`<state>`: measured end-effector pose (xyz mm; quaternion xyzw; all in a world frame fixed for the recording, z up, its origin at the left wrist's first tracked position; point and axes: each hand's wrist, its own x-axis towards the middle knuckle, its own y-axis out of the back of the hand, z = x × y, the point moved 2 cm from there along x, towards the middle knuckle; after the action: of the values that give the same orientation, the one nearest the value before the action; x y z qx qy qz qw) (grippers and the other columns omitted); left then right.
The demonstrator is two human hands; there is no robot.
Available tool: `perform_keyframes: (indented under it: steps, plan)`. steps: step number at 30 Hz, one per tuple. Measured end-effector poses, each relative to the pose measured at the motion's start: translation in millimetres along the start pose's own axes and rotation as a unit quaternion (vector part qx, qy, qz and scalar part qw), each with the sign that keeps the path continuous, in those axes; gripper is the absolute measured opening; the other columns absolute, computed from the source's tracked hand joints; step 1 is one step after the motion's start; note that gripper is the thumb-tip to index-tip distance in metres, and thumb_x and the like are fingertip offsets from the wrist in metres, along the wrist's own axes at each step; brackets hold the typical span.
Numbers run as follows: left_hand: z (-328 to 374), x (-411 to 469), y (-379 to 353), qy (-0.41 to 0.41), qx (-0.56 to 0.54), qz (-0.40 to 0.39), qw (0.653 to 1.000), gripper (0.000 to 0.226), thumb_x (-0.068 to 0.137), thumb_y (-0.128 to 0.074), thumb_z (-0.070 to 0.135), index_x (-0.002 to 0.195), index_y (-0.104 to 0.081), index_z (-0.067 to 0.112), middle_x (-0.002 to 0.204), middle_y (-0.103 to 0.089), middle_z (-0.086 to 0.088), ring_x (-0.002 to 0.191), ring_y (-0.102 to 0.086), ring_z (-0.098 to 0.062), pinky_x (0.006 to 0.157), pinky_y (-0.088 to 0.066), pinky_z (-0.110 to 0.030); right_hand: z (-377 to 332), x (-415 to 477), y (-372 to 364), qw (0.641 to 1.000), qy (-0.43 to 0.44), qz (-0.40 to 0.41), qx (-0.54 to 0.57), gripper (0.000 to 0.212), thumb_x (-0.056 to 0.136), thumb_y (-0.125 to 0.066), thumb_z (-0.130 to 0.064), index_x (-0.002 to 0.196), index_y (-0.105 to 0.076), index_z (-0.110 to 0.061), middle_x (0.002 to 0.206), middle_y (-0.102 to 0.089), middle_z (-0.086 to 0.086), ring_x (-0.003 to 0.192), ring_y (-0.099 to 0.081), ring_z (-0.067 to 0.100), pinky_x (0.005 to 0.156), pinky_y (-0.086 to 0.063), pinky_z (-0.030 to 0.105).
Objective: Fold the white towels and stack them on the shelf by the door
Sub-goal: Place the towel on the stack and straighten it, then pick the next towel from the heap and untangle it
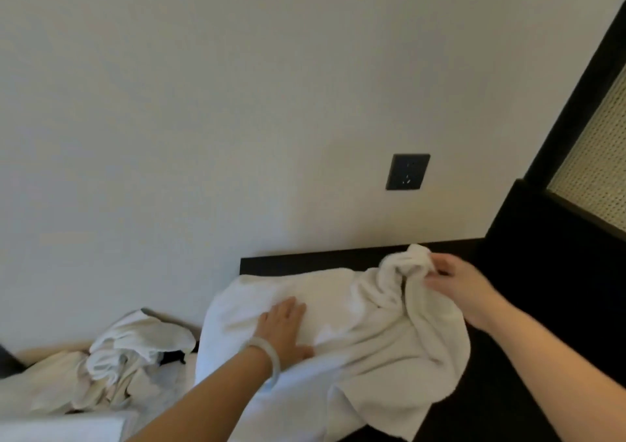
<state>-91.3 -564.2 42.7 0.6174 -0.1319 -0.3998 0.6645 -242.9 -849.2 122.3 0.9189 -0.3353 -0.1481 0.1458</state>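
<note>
A large white towel [338,309] lies spread over a dark surface [508,390] against the wall, its near side hanging off the front. My left hand [284,326], with a pale bangle on the wrist, presses flat on the towel's left half with straight fingers. My right hand [457,282] pinches a bunched-up corner of the same towel at the far right and holds it lifted above the surface. A crumpled heap of more white towels [135,353] lies lower down at the left.
A black wall socket [407,171] sits on the pale wall above the towel. At the right stands a dark frame with a woven cane panel [596,157]. White bedding [61,424] fills the lower left corner.
</note>
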Motion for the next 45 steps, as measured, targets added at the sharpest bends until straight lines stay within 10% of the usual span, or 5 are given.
perform_keyframes:
  steps: [9,19,25,32,45]
  plan:
    - [-38,-5,-20,0.021,0.029,0.067,0.997,0.074,0.093,-0.036,0.067,0.155,-0.01,0.037,0.164,-0.003,0.007,0.151,0.0,-0.017,0.118,-0.009,-0.043,80,-54,-101,0.842,0.118,-0.282,-0.445,0.092,0.081,-0.064,-0.064,0.15,-0.004,-0.057,0.15,0.026,-0.026,0.138,0.03,0.005,0.118,0.018,0.043]
    - [-21,-17,10,-0.006,-0.224,0.231,0.947,0.065,0.08,-0.024,0.068,0.105,-0.064,0.023,0.096,-0.067,0.005,0.087,-0.062,-0.017,0.085,-0.047,-0.031,61,-33,-64,0.966,0.14,-0.117,-0.181,0.016,0.092,-0.066,-0.029,0.106,-0.071,-0.035,0.106,-0.068,-0.025,0.104,-0.06,-0.01,0.101,-0.045,0.023]
    - [79,5,107,-0.061,-0.324,0.269,0.905,0.017,0.098,-0.056,0.029,0.081,-0.055,0.032,0.075,-0.057,0.02,0.072,-0.05,0.008,0.066,-0.036,-0.006,-15,15,54,0.979,0.196,0.043,-0.027,0.021,0.09,-0.069,-0.012,0.089,-0.073,-0.033,0.081,-0.071,-0.029,0.079,-0.063,-0.015,0.076,-0.047,0.005]
    - [147,103,112,0.045,-0.304,0.193,0.932,0.024,0.092,-0.065,0.033,0.108,-0.064,0.016,0.101,-0.067,-0.004,0.096,-0.061,-0.023,0.075,-0.042,-0.024,-9,84,139,0.985,0.118,0.09,-0.089,0.009,0.093,-0.066,-0.015,0.099,-0.073,-0.017,0.095,-0.073,0.001,0.096,-0.068,0.021,0.082,-0.052,0.034]
    - [104,5,-28,0.121,-0.044,0.107,0.986,0.087,0.084,-0.068,0.047,0.153,-0.018,0.026,0.157,-0.015,0.004,0.146,-0.018,-0.02,0.119,-0.019,-0.033,92,-7,-13,0.772,0.2,-0.174,-0.578,0.08,0.075,-0.043,-0.073,0.138,-0.039,-0.023,0.141,-0.039,0.001,0.128,-0.038,0.026,0.106,-0.027,0.038]
